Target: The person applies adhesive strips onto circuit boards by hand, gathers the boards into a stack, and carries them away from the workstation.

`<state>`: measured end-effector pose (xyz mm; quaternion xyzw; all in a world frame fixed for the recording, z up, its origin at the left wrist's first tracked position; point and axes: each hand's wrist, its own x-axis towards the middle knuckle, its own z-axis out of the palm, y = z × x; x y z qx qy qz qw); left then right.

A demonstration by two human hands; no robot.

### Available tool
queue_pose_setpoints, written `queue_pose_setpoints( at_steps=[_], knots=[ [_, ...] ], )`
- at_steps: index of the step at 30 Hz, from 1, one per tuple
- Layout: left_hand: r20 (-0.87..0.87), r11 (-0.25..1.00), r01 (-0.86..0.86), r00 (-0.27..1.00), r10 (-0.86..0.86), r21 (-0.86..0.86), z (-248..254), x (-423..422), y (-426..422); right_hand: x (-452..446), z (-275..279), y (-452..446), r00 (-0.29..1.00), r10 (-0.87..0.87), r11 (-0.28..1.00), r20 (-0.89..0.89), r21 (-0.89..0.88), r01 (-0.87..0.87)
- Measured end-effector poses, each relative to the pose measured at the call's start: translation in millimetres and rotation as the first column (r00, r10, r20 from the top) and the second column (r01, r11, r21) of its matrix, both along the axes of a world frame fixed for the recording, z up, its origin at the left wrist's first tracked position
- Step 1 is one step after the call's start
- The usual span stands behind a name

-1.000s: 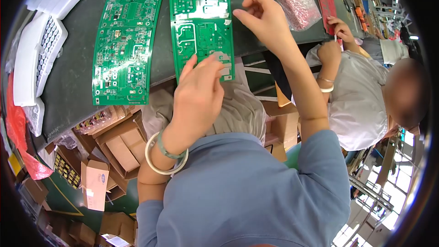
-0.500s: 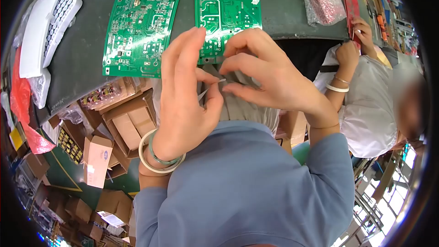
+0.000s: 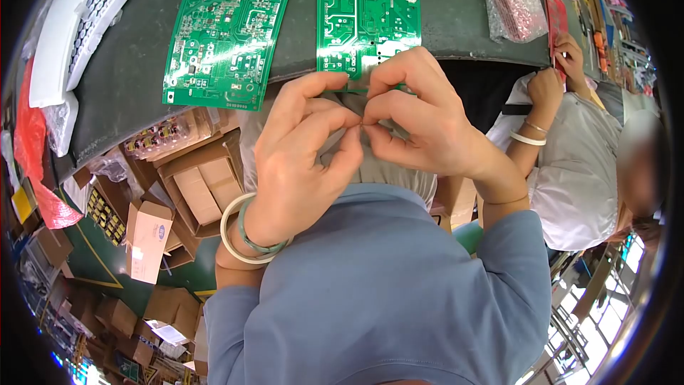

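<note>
My left hand [image 3: 306, 153] and my right hand [image 3: 424, 117] meet at their fingertips over my lap, just off the table edge. Both are pinched, and whatever lies between the fingertips is too small to make out. Just beyond my fingers a green circuit board [image 3: 370, 18] lies on the dark table, its near end partly covered by my hands. Small white pieces show on its far half. To its left a second green circuit board [image 3: 231, 28], dense with small parts, reaches past the table edge.
White trays [image 3: 71, 36] stand at the left of the dark table [image 3: 135, 64]. Bubble-wrapped goods [image 3: 509, 0] lie at the right. Beyond them a co-worker's hands [image 3: 556, 75] are at a red strip [image 3: 556, 11]. Open cardboard boxes [image 3: 203, 185] stand below the table.
My hands first came together from the near board and the air at its right, then closed at the fingertips. The white piece seen at my left fingertips half a second ago is now hidden. The view has shifted.
</note>
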<state>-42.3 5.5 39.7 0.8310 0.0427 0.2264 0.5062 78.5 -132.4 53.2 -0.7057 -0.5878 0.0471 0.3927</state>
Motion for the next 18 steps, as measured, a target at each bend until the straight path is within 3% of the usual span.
queue_pose_setpoints(
  at_steps=[10,13,18],
  knots=[
    [-0.026,1.000,-0.014,1.000,0.014,0.024,0,1,1,2,4,-1,0.998,-0.034,0.999,-0.056,-0.042,0.032],
    [-0.066,0.999,-0.035,0.997,0.036,0.014,-1,0,2,4,12,0,0.981,-0.134,0.990,-0.141,-0.067,0.126],
    [-0.049,0.999,0.005,0.999,-0.003,0.039,-1,-1,-2,8,11,2,0.997,0.069,0.987,-0.017,-0.143,-0.071]
  ],
)
